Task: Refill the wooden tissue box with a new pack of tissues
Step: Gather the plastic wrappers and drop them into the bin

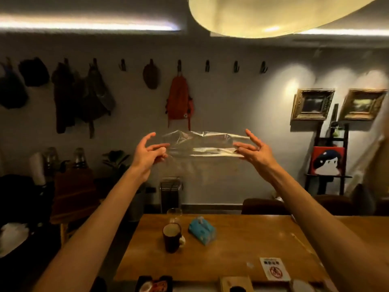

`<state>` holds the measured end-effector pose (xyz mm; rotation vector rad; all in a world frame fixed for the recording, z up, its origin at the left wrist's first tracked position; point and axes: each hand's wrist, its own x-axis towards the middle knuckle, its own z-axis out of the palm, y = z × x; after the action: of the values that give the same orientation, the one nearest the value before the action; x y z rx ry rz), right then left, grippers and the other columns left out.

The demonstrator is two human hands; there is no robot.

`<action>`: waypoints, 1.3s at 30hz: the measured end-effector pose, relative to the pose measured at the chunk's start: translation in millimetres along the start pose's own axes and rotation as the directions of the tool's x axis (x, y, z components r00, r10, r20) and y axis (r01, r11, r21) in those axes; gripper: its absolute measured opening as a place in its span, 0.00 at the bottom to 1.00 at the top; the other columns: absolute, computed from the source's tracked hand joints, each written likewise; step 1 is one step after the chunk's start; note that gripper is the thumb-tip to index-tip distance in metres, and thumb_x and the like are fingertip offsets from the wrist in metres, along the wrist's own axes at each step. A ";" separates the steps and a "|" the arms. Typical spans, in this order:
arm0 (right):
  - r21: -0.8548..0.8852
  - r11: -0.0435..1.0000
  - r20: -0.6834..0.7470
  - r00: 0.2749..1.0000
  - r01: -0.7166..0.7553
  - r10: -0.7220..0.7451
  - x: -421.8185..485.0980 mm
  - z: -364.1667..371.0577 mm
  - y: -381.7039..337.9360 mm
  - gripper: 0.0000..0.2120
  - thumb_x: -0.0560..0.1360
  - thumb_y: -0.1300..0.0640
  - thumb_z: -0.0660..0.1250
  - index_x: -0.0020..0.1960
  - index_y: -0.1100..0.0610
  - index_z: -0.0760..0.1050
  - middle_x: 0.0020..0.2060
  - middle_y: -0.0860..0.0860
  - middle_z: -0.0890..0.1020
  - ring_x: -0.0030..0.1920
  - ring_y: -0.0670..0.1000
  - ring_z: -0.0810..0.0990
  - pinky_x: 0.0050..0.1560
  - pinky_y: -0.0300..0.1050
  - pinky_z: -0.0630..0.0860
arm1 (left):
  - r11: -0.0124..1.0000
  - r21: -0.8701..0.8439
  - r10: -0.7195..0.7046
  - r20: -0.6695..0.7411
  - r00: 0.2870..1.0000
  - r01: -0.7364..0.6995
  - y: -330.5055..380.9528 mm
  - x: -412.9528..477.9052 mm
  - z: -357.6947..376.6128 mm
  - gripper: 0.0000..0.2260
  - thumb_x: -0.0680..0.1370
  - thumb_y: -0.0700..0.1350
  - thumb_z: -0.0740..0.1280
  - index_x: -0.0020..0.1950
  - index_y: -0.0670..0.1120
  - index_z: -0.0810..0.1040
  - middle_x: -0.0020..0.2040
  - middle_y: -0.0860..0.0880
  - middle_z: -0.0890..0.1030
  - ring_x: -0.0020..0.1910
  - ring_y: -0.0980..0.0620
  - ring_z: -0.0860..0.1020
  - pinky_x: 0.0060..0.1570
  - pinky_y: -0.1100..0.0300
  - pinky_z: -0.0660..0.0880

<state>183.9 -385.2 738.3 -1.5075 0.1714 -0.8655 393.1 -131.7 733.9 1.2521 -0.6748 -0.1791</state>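
Wooden table (242,247) fills lower centre, far edge free; blue tissue pack (202,229) near dark mug (172,239) and glass (174,214); clear plastic wrapper (202,144) mid-frame, stretched between left hand (147,153) and right hand (255,151), each pinching one end

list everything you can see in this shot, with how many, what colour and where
plastic wrapper: 1, clear, held up between both hands
tissue pack: 1, blue, on table
mug: 1, dark, on table left of pack
glass: 1, clear, behind mug
table: 1, wooden, below
sticker: 1, white and red, near table edge
backpack: 1, red, on wall hook
framed pictures: 2, gold frames, right wall
lamp: 1, cream, overhead
left hand: pinching wrapper end
right hand: pinching other end
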 end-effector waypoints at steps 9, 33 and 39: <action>0.132 0.984 0.021 0.993 -0.116 0.114 -14.2 -4.1 -13.9 0.34 0.74 0.73 0.65 0.75 0.54 0.64 0.54 0.49 0.84 0.45 0.47 0.86 0.41 0.37 0.80 | 0.993 -0.028 -0.106 0.160 0.981 0.111 -3.6 -9.3 -9.1 0.13 0.77 0.31 0.63 0.56 0.43 0.81 0.55 0.43 0.83 0.42 0.53 0.80 0.47 0.59 0.77; -0.163 0.976 0.250 0.951 -0.142 0.180 -38.1 -4.9 31.9 0.16 0.78 0.73 0.58 0.49 0.61 0.84 0.51 0.57 0.86 0.56 0.59 0.83 0.50 0.43 0.82 | 0.962 0.266 0.086 -0.076 0.993 -0.063 -34.1 -31.1 -27.1 0.22 0.76 0.25 0.52 0.38 0.41 0.83 0.49 0.48 0.82 0.50 0.53 0.79 0.44 0.65 0.78; -0.510 0.854 0.452 0.877 0.103 0.164 -27.5 27.3 -8.5 0.10 0.79 0.61 0.64 0.56 0.59 0.83 0.52 0.54 0.86 0.52 0.49 0.83 0.55 0.43 0.79 | 0.590 0.803 0.190 -0.034 0.981 -0.086 -38.6 -26.3 -33.1 0.16 0.76 0.32 0.60 0.55 0.44 0.84 0.73 0.45 0.70 0.73 0.43 0.66 0.73 0.46 0.62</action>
<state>177.6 -346.1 738.0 -2.1848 0.0600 -0.3932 399.7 -104.9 683.8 2.0561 -0.7763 0.3893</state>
